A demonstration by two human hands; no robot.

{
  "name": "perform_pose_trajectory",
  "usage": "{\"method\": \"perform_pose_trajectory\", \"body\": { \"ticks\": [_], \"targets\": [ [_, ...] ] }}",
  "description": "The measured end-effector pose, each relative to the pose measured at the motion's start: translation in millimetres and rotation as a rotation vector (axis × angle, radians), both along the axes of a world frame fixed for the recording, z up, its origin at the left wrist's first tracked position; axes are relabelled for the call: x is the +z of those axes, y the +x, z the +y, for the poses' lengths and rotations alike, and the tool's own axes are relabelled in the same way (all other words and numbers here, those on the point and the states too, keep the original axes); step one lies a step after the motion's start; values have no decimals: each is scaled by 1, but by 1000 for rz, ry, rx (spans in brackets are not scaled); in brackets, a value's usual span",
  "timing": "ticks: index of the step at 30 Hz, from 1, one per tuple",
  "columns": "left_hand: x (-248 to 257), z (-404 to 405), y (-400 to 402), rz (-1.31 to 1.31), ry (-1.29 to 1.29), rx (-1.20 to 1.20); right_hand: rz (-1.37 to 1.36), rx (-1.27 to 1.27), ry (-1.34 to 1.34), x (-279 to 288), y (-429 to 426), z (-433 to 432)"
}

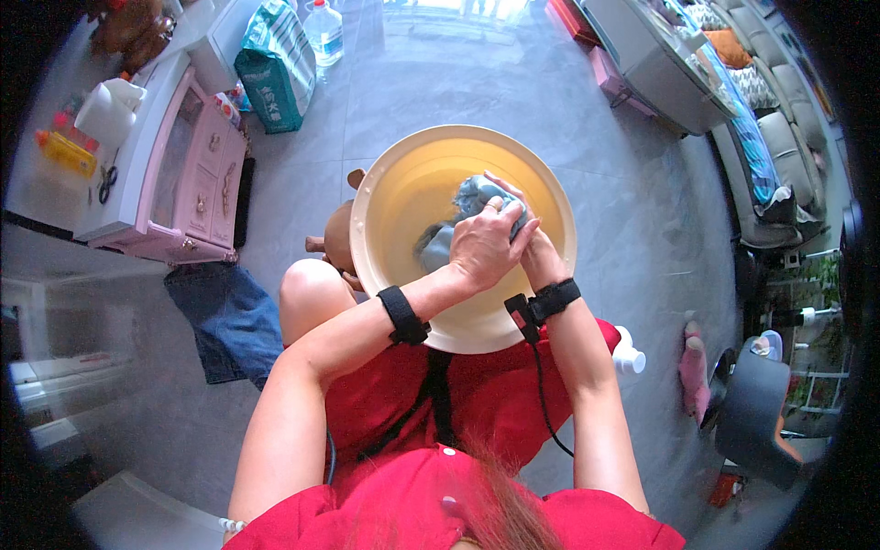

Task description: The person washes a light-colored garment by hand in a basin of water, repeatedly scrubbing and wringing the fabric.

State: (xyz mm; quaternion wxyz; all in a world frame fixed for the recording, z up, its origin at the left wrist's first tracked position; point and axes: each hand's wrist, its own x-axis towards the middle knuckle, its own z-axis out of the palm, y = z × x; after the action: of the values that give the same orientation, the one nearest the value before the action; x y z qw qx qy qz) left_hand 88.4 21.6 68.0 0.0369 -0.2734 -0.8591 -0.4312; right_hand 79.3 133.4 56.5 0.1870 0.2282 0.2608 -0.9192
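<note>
A cream plastic basin [359, 227] stands before me, close against my knees, with what looks like water in it. My left hand [487, 249] grips a bunched grey-blue cloth [474, 196] from above, over the right part of the basin. Against the cloth's right side lies my right hand [533, 240], its fingers partly hidden behind the cloth and my left hand. Another grey-blue portion of cloth [438, 249] hangs or lies lower in the basin, beside my left wrist. Whether it is the same piece I cannot tell.
A brown wooden-looking object [338, 237] touches the basin's left side. Blue jeans [223, 320] lie on the floor beside a pink cabinet [199, 172]. Near my right knee is a white bottle [627, 354]. A green bag [275, 82] and water jug [323, 34] stand farther off.
</note>
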Motion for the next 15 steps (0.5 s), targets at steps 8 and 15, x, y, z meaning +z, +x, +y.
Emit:
{"method": "perform_pose_trajectory", "body": {
  "ticks": [8, 15],
  "targets": [
    [0, 0, -16, 190, -76, 17, 95, -128, 91, -27, -12, -16],
    [14, -2, -43, -113, 86, -13, 122, -167, 212, -23, -13, -8]
  ]
}}
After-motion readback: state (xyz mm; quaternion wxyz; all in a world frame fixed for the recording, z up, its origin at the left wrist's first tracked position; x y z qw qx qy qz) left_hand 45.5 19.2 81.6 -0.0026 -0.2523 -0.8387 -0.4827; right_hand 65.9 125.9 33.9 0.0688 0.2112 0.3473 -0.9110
